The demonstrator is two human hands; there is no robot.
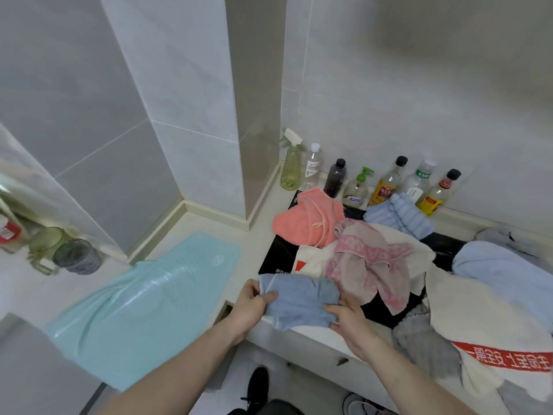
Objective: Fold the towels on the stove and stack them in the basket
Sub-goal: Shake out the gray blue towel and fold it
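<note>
While I hold the small blue towel (299, 304) stretched between both hands at the front edge of the stove (276, 259), my left hand (251, 307) pinches its left edge with thumb over cloth, and my right hand (344, 317) has its fingers curled round the right corner, so the cloth lies flat enough to fold. Behind it the pink towel (366, 265), coral towel (305, 223) and white towel (475, 313) crowd the stove, leaving little folding room. Bottles (386, 184) line the wall; a mint mat (143, 304) covers the worktop (209, 223) to my left. No basket is in view.
</note>
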